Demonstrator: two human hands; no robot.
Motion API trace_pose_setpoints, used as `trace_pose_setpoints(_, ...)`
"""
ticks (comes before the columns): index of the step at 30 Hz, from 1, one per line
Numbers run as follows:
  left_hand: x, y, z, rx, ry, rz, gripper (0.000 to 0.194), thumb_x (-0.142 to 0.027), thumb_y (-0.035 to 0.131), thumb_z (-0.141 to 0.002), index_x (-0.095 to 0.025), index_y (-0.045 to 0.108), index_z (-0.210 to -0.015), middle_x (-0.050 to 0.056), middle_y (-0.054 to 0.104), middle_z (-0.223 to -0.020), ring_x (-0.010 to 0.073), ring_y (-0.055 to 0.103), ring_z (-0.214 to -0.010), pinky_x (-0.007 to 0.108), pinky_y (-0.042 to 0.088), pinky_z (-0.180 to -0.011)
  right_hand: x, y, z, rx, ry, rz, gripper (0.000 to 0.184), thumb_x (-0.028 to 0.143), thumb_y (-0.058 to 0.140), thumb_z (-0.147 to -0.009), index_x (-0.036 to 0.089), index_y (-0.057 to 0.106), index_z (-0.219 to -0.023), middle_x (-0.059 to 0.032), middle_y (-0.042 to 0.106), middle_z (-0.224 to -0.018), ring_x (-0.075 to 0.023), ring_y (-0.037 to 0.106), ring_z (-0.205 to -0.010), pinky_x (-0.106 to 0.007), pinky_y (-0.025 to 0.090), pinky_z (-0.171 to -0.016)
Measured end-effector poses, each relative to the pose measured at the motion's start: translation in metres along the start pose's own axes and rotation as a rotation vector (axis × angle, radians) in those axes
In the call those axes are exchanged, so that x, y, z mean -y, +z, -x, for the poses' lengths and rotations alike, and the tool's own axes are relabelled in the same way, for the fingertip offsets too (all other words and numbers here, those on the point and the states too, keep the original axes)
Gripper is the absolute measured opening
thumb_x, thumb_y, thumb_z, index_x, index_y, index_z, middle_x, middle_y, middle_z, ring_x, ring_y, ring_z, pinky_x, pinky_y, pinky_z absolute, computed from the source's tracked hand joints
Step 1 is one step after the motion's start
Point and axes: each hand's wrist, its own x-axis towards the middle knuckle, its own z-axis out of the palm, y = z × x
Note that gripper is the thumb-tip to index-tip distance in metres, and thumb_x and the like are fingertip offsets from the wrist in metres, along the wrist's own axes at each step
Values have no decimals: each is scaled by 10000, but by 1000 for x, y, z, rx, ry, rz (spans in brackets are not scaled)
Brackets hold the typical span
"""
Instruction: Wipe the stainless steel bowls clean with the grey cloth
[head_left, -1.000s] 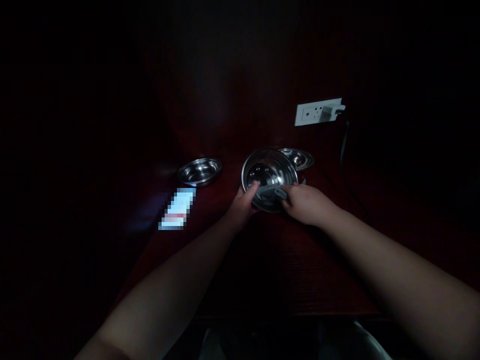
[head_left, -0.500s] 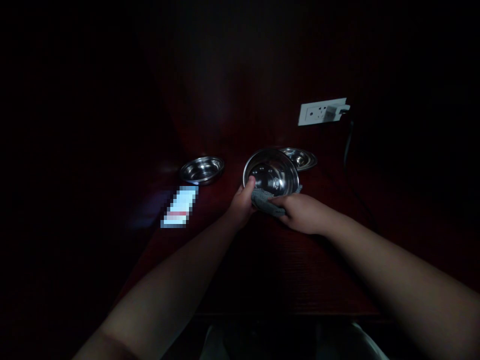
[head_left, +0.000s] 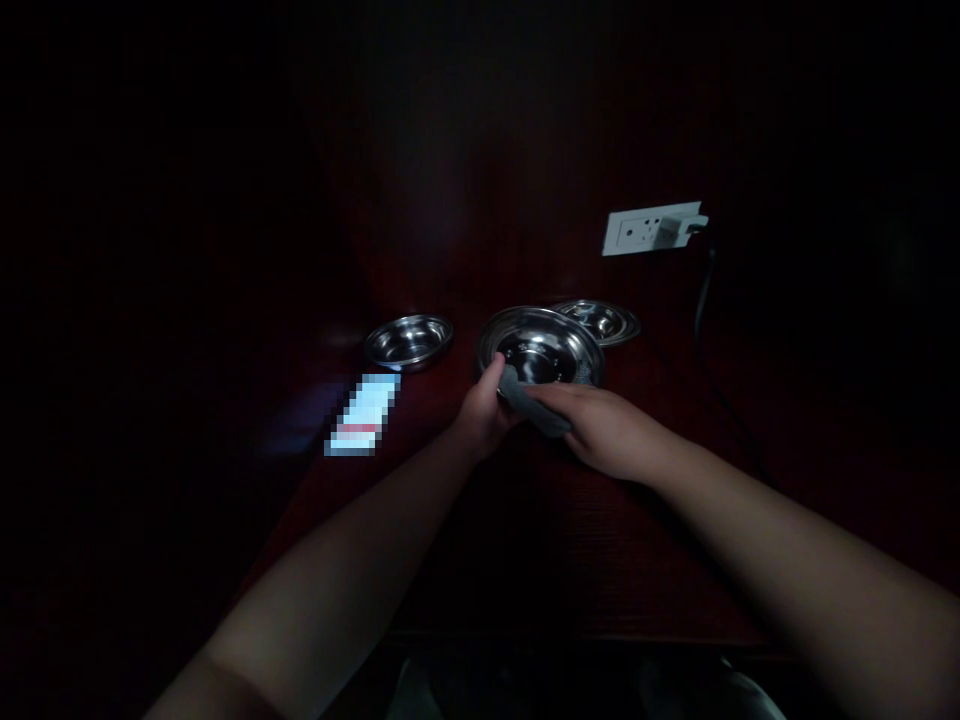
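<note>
A shiny steel bowl [head_left: 536, 335] is tilted toward me above the dark red table. My left hand [head_left: 484, 410] grips its near left rim, thumb over the inside and fingers hidden beneath. My right hand [head_left: 604, 425] is closed on a grey cloth [head_left: 536, 405], pressed against the bowl's near rim. Part of the cloth and the right fingertips are hidden. Behind the bowl to the right lies a steel lid or shallow dish [head_left: 600, 320], partly covered by it. Another steel bowl [head_left: 409, 342] sits upright to the left.
A lit phone [head_left: 364, 415], its screen blurred out, lies left of my hands near the table's left side. A white wall socket [head_left: 652, 228] with a plug and a hanging cable [head_left: 701, 300] is at the back right. The table's front edge [head_left: 585, 638] runs near my knees.
The bowl has tipped so its wide rim shows flatter and broader. My right hand with the cloth has shifted slightly along the near rim; the left hand keeps its grip.
</note>
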Motion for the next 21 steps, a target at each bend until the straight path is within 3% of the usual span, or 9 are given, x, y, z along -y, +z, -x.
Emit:
trace_pose_setpoints(4, -2, -3, -3, 21, -45, 54, 607, -587, 342, -910, -97, 641, -1108, 164, 671, -1152, 271, 589, -1148, 386, 482, -968, -2, 0, 0, -39, -54, 96, 502, 94, 468, -830, 147, 535, -1325, -129, 559, -1366, -241, 520, -1266, -466, 377, -1092)
trace_pose_setpoints(9, -4, -3, -2, -34, -5, 111, 562, -547, 337, -927, -142, 575, -1235, 145, 630, -1248, 271, 589, -1157, 415, 518, -923, -11, -3, 0, -20, -12, 194, 487, 85, 503, -805, 126, 569, -1286, -140, 587, -1332, -260, 491, -1293, -489, 324, -1127)
trace_pose_setpoints(16, -8, -6, 2, -37, -22, 99, 602, -596, 334, -907, -162, 550, -1263, 150, 633, -1230, 272, 635, -1061, 399, 566, -807, -19, -8, 2, -82, -6, 247, 503, 85, 550, -752, 130, 588, -1252, -118, 632, -1275, -273, 506, -1276, -494, 322, -1128)
trace_pose_setpoints(21, -8, -5, 5, 5, -4, 85, 593, -597, 361, -900, -152, 569, -1232, 146, 643, -1211, 259, 641, -1046, 391, 551, -846, -17, -10, 1, -124, -53, 236, 448, 98, 547, -764, 155, 613, -1203, -104, 655, -1232, -250, 556, -1215, -486, 311, -1130)
